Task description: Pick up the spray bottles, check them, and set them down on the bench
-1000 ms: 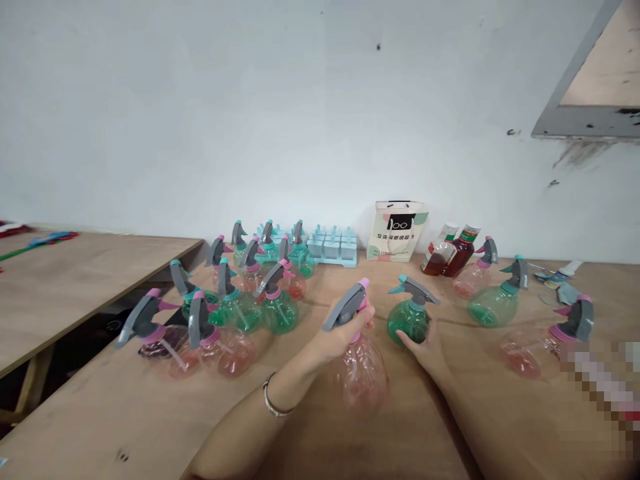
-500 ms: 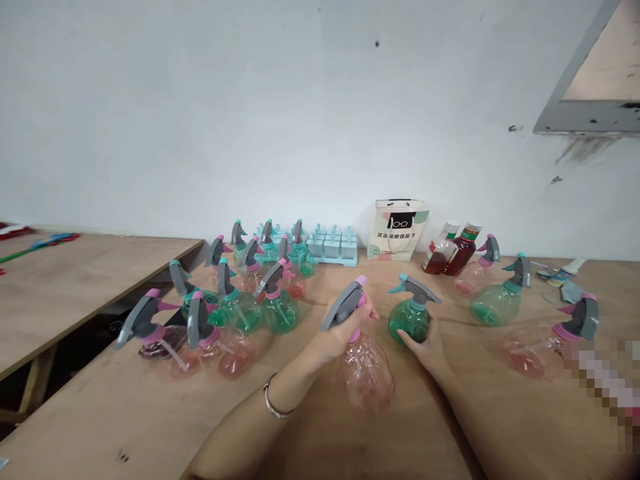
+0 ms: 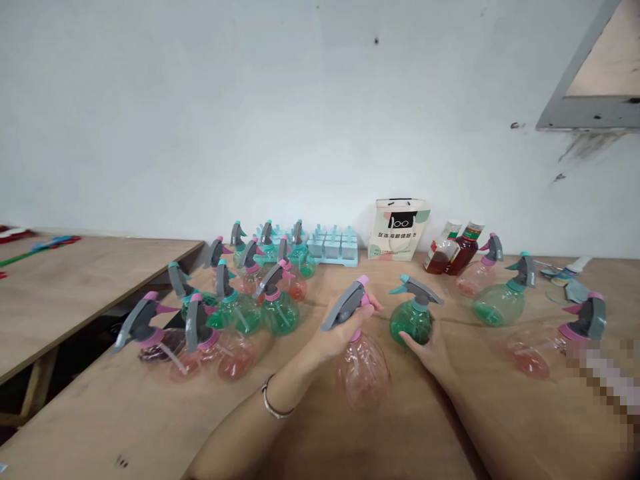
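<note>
My left hand, a metal bangle on its wrist, is closed around the grey-and-pink spray head of a clear pink spray bottle. That bottle tilts, with its body toward me. To the right, my right hand grips the lower side of a green spray bottle with a grey-and-teal head. Its thumb lies across the front of the green body, and the other fingers are mostly hidden behind. The green bottle stands upright on the wooden table. A gap separates the two bottles.
Several pink and green spray bottles crowd the left. On the right stand another green bottle and pink ones. Behind are light-blue moulds, a paper bag, two dark-liquid bottles and a brush.
The body of the pink bottle in my left hand has swung slightly left, and the fingers on its trigger have shifted a little. My right hand keeps its hold on the green bottle.
</note>
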The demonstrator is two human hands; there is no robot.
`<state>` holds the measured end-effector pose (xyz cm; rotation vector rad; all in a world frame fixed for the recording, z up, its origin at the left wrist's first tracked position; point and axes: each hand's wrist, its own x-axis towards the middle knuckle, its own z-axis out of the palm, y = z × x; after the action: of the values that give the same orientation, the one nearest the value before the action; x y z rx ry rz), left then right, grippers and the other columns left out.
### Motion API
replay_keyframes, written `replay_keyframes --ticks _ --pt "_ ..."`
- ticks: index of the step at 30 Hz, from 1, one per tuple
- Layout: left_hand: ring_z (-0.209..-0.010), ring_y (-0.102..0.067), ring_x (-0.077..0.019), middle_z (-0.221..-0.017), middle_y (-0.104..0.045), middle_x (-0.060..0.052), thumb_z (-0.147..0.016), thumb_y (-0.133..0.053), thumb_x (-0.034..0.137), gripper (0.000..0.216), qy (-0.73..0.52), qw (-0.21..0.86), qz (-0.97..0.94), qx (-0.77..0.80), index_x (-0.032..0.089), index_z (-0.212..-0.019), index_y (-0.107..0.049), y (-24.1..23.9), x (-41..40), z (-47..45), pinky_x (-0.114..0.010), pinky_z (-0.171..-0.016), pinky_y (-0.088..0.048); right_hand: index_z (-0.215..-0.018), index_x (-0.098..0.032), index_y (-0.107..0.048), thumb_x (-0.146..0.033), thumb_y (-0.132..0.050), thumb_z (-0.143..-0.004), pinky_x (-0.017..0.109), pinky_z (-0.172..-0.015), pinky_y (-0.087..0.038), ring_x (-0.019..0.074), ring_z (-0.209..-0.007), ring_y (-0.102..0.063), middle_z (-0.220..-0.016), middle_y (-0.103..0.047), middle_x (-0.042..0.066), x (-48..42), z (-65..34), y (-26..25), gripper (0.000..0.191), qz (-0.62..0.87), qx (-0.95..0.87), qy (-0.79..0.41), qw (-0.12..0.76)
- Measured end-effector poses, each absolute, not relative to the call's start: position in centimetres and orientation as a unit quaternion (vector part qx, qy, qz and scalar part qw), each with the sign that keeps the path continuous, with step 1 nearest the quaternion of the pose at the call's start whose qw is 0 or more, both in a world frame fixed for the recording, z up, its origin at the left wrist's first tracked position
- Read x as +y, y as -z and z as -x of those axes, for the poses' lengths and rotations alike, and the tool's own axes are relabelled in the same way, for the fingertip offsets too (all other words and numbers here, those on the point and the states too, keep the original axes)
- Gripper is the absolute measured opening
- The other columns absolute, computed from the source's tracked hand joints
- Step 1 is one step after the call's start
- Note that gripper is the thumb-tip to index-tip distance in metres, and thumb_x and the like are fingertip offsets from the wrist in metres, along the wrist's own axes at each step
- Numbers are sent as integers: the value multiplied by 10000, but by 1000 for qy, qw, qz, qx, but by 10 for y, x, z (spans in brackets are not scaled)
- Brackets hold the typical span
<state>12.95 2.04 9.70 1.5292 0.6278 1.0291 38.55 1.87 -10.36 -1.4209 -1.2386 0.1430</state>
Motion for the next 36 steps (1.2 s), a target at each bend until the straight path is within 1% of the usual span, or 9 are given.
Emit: replay_keyframes --ticks 6,11,14,19,25,28,31,34,36 --pt "-469 -397 -78 -637 -571 14 -786 -648 601 424 -463 536 -638 303 200 -692 -545 -98 19 -127 -238 -467 -355 -1329 -212 -434 -674 -752 -660 575 -1023 -501 346 -1199 -602 -1284 -582 151 18 -384 101 873 612 -529 -64 584" --pt "-482 -407 -58 -786 -639 -9 -788 -674 547 374 -419 548 -674 265 183 -763 -593 -97 23 -124 -228 -469 -351 -1331 -192 -433 -696 -744 -652 586 -1018 -497 357 -1199 -605 -1290 -588 170 18 -384 100 901 608 -533 -68 584" --pt "-450 -382 -40 -712 -591 25 -793 -690 465 299 -395 556 -690 242 181 -792 -596 -95 23 -126 -210 -464 -341 -1321 -184 -443 -701 -750 -636 582 -1006 -505 360 -1185 -614 -1276 -600 173 18 -383 99 911 615 -528 -61 583" --pt "-436 -371 -50 -590 -514 37 -827 -611 468 353 -398 536 -691 276 182 -654 -497 -84 21 -136 -204 -443 -312 -1312 -199 -445 -684 -755 -641 549 -1000 -518 338 -1165 -623 -1257 -606 148 16 -383 95 884 616 -532 -62 578" --pt "-509 -407 -64 -650 -526 34 -819 -640 431 272 -388 473 -735 292 163 -861 -611 -64 23 -123 -198 -496 -345 -1322 -203 -433 -675 -758 -646 550 -1032 -489 344 -1200 -598 -1300 -581 157 15 -381 91 886 612 -535 -77 577" --pt "-487 -400 -64 -639 -517 47 -830 -651 451 322 -415 419 -723 360 165 -975 -618 -53 25 -93 -197 -484 -335 -1321 -200 -425 -695 -746 -649 559 -1047 -470 348 -1219 -583 -1303 -574 164 15 -380 90 895 610 -537 -74 578" --pt "-513 -456 -76 -655 -534 47 -833 -663 417 309 -447 328 -722 414 179 -1023 -613 -44 27 -57 -197 -512 -383 -1316 -191 -419 -719 -738 -641 563 -1051 -463 355 -1227 -575 -1309 -567 177 15 -380 89 914 615 -535 -78 574" --pt "-568 -516 -85 -778 -614 16 -819 -680 400 311 -493 242 -692 469 189 -1036 -608 -37 31 -29 -205 -553 -438 -1321 -200 -408 -725 -733 -646 563 -1056 -460 354 -1232 -573 -1316 -563 175 14 -378 89 915 616 -536 -87 571" --pt "-670 -598 -114 -923 -656 -20 -770 -732 399 432 -542 182 -648 504 199 -1119 -573 -30 35 -18 -230 -613 -491 -1336 -206 -394 -714 -733 -658 564 -1063 -455 353 -1248 -564 -1334 -555 175 13 -378 88 912 614 -541 -95 567"
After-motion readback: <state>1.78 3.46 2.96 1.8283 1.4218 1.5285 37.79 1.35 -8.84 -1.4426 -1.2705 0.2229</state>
